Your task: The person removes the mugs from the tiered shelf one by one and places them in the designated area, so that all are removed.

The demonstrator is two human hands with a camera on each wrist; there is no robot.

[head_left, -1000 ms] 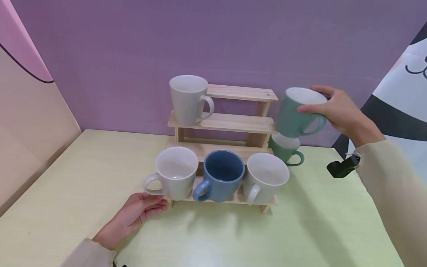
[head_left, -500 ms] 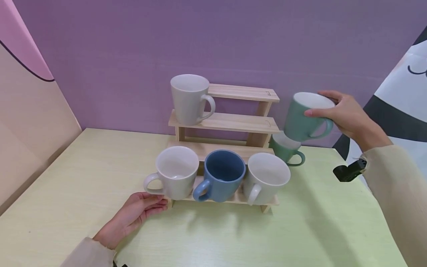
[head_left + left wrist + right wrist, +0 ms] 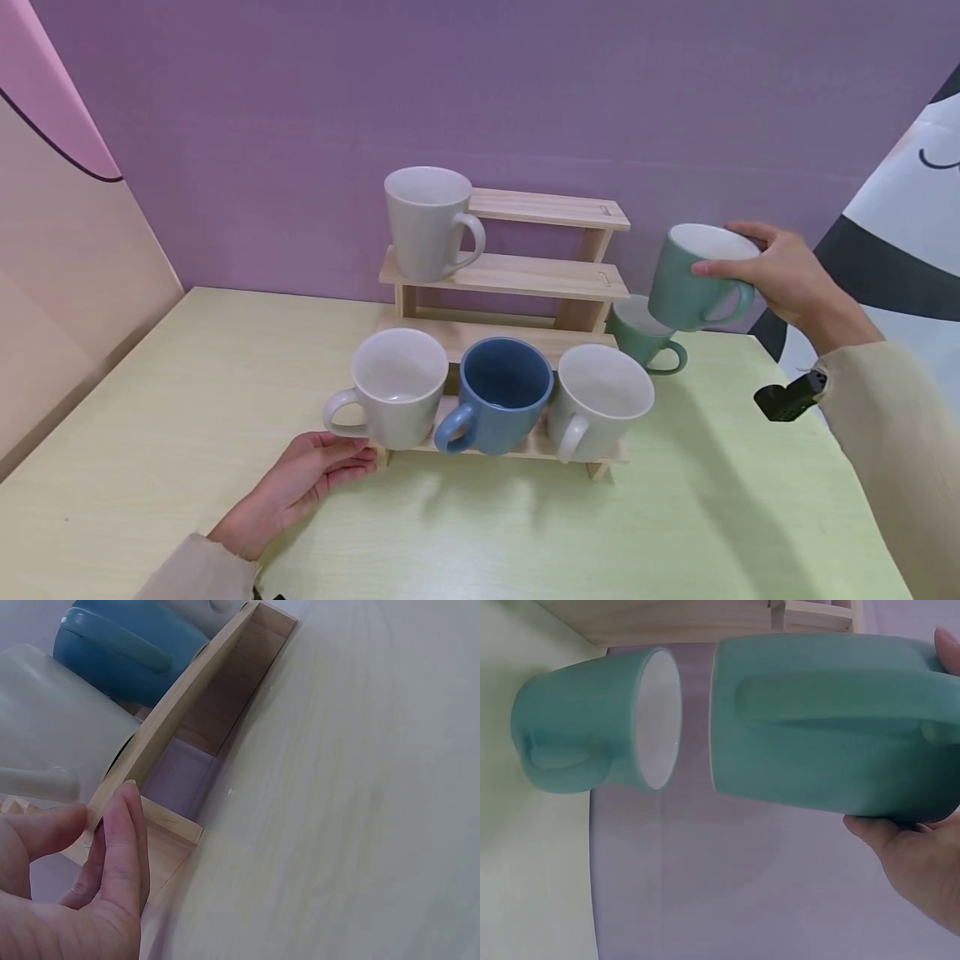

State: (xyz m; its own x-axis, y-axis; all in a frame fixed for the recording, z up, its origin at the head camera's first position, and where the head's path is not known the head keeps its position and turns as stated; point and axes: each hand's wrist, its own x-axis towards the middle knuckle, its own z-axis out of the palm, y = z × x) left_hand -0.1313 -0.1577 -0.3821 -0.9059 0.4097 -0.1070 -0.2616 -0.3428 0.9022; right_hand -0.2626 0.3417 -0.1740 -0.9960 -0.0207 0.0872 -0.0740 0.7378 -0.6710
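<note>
My right hand (image 3: 787, 279) grips a green mug (image 3: 686, 287) near its rim, thumb in front and fingers behind. In the right wrist view this mug hangs in the air above a second green mug (image 3: 577, 724), which stands upright on the table beside the rack. My left hand (image 3: 303, 479) pinches the left end of the bottom board of a stepped wooden rack (image 3: 525, 275), thumb and fingertips at its edge in the left wrist view. On that bottom step sit a white mug (image 3: 390, 400), a blue mug (image 3: 498, 417) and another white mug (image 3: 596, 408).
A taller white mug (image 3: 427, 225) stands at the left of a higher rack step, its handle to the right. Behind the table (image 3: 225, 375) rises a purple wall (image 3: 300, 150). The table's right edge lies under my right forearm.
My right hand has carried the green mug rightward, then downward, toward the second green mug's side. The left hand and the rack stay where they were.
</note>
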